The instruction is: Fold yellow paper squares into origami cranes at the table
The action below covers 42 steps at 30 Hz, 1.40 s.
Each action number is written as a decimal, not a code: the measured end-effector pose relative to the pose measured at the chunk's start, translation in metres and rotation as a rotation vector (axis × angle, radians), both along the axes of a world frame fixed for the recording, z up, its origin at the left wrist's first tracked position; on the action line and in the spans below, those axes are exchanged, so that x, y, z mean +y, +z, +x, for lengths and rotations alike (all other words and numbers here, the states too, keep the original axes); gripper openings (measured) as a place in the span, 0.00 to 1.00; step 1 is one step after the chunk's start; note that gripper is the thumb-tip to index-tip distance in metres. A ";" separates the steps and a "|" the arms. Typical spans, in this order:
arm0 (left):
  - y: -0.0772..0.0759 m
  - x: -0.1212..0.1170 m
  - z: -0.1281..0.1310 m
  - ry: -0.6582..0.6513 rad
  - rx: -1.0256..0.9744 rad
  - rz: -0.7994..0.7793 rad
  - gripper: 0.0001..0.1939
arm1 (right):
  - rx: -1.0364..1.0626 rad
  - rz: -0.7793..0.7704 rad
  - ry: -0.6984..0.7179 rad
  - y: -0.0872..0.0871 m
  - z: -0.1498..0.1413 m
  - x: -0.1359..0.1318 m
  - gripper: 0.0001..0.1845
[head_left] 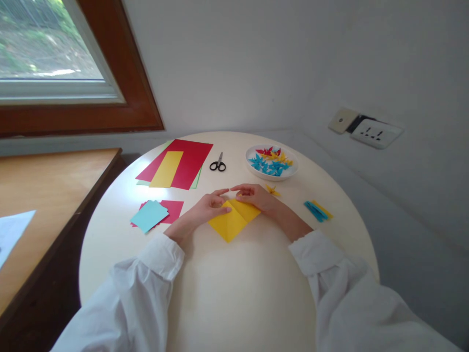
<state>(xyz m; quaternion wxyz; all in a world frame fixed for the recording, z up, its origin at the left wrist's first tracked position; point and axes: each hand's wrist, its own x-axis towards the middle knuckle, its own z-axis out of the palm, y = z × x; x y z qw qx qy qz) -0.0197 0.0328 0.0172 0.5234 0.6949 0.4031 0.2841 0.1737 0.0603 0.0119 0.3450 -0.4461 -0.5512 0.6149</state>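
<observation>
Pinching the creased yellow paper [234, 222] along its far side, your left hand [211, 205] and right hand [256, 196] each keep thumb and fingers closed on it, low over the round worktop [234, 303]. Beyond lie the scissors [219, 164]; the white dish [252, 172] holds folded paper flowers [273, 165].
</observation>
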 end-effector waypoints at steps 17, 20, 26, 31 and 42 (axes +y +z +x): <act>-0.012 -0.055 0.016 0.145 0.751 0.848 0.14 | -0.600 0.614 -0.066 -0.004 0.014 -0.053 0.09; -0.014 -0.060 0.015 0.063 0.787 0.969 0.11 | -0.662 0.652 -0.037 -0.006 0.013 -0.052 0.09; -0.011 -0.065 0.015 -0.085 0.967 0.994 0.12 | -0.779 0.659 -0.011 -0.010 0.014 -0.050 0.09; -0.010 -0.071 0.018 -0.155 1.059 1.038 0.16 | -0.828 0.702 -0.007 -0.014 0.012 -0.050 0.12; -0.015 -0.069 0.019 -0.176 1.115 0.913 0.24 | -0.878 0.669 -0.013 -0.017 0.011 -0.049 0.14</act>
